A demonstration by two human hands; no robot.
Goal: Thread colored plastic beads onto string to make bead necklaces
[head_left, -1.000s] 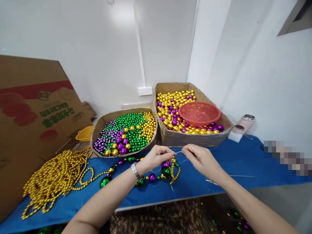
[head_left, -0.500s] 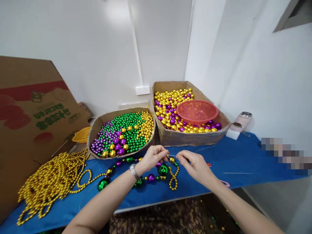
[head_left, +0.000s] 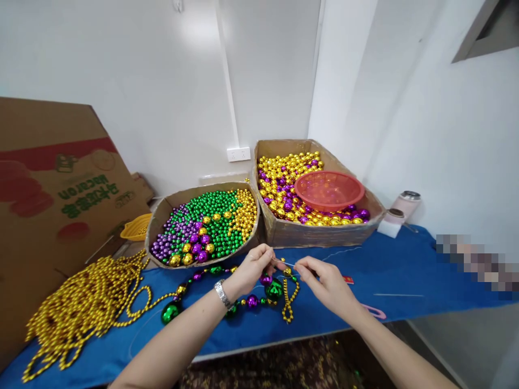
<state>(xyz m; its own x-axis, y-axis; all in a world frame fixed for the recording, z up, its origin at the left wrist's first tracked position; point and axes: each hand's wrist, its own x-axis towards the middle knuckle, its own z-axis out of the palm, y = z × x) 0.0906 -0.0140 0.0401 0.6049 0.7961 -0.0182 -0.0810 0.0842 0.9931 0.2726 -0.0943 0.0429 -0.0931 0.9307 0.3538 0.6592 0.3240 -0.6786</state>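
Note:
My left hand (head_left: 253, 267), with a metal watch (head_left: 223, 295) at its wrist, is closed in a pinch. Opposite it, my right hand (head_left: 327, 282) pinches too. A thin pale string (head_left: 288, 263) runs taut across the small gap between both sets of fingertips. Under and behind the hands, a strand of green, purple and gold beads lies on the blue cloth, with a large green bead (head_left: 274, 289) and a purple bead (head_left: 252, 301) in it. A short loop of small gold beads (head_left: 287, 312) hangs down the cloth between the hands. My left hand and forearm hide part of the strand.
A cardboard box (head_left: 203, 267) of small beads and another box (head_left: 320, 236) of larger beads, with a red bowl (head_left: 329, 190) on top, stand behind. Gold bead chains (head_left: 85, 302) pile at left. Pink scissor-like handles (head_left: 375, 312) and two flasks (head_left: 406, 202) are at right.
Both hands keep their pinch on the string. My left hand has turned slightly and shifted a little left, so more string shows between the hands. The whole view has tilted slightly.

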